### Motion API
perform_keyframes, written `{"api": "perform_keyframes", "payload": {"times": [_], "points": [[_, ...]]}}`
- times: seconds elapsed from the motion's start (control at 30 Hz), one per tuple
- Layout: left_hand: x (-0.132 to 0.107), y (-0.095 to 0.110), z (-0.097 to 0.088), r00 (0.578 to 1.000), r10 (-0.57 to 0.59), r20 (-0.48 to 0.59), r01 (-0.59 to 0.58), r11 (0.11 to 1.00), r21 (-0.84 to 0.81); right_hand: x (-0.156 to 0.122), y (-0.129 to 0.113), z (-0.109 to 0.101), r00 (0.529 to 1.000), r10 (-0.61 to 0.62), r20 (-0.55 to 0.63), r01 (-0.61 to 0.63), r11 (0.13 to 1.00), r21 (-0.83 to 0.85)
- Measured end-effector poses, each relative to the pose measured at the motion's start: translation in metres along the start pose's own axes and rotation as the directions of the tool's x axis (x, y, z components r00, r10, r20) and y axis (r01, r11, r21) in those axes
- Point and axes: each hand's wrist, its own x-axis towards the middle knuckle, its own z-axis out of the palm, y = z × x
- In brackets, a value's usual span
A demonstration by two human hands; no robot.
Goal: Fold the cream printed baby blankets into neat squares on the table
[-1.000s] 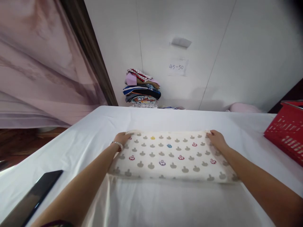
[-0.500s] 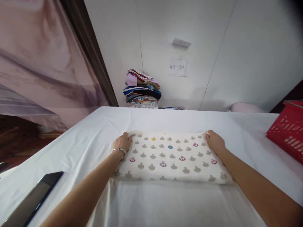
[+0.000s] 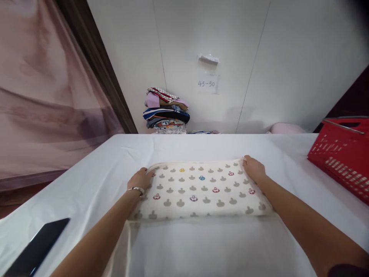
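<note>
A folded white cloth [image 3: 198, 188] with a mushroom print in grey, red, yellow, blue and purple lies spread before me on the white-covered table. Its exact kind does not show. My left hand [image 3: 140, 180], with a bracelet at the wrist, holds its far left edge, fingers partly over the fabric. At the far right corner, my right hand [image 3: 254, 169] is closed, pinching the cloth between thumb and fingers. Plain, thin white fabric [image 3: 201, 242] stretches from the printed part toward me, between my forearms.
A dark phone-like slab [image 3: 40, 246] lies at the near left. On the right stands a red perforated basket [image 3: 340, 154] with a metal handle. Behind the table are a stack of folded clothes [image 3: 167, 111] and a white wall [image 3: 219, 30] with a "45-50" paper label [image 3: 207, 84]. Pink curtain [image 3: 43, 96] hangs at left.
The view has shifted, so most things sit farther left and more of the red basket shows. The left fingers lie a little flatter over the cloth's edge; the right hand keeps its corner.
</note>
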Motion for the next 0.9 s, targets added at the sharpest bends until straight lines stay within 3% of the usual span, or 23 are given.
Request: {"api": "perform_keyframes", "payload": {"times": [0.33,0.53,0.6,0.67,0.73,0.8,0.83,0.9], "points": [[0.003,-0.003,0.008,0.999,0.042,-0.014,-0.042,0.998,0.04,-0.011,0.006,-0.005,0.999,0.017,0.048,-0.017,1.0,-0.017],[0.006,-0.003,0.002,0.999,0.012,0.049,-0.012,1.0,0.01,-0.007,0.011,0.003,0.995,0.02,0.097,-0.014,0.998,-0.058],[0.002,-0.001,-0.001,1.0,0.022,-0.005,-0.022,1.0,-0.002,-0.007,0.009,0.001,0.995,0.006,0.097,0.001,0.998,-0.07],[-0.007,0.006,-0.001,0.981,0.127,-0.149,-0.129,0.992,-0.005,-0.009,0.0,-0.004,0.998,-0.054,0.017,0.055,0.995,-0.087],[-0.016,0.018,0.001,0.905,0.331,-0.267,-0.339,0.941,0.018,-0.016,-0.017,-0.009,0.973,-0.201,-0.112,0.191,0.977,-0.098],[-0.021,0.032,0.008,0.806,0.533,-0.256,-0.541,0.84,0.047,-0.025,-0.037,-0.011,0.899,-0.4,-0.181,0.391,0.917,-0.086],[-0.021,0.037,0.013,0.779,0.589,-0.216,-0.593,0.804,0.055,-0.03,-0.046,-0.009,0.858,-0.484,-0.173,0.48,0.875,-0.066],[-0.015,0.045,0.024,0.806,0.584,-0.1,-0.581,0.812,0.059,-0.038,-0.058,-0.001,0.821,-0.566,-0.078,0.568,0.823,-0.005]]}}
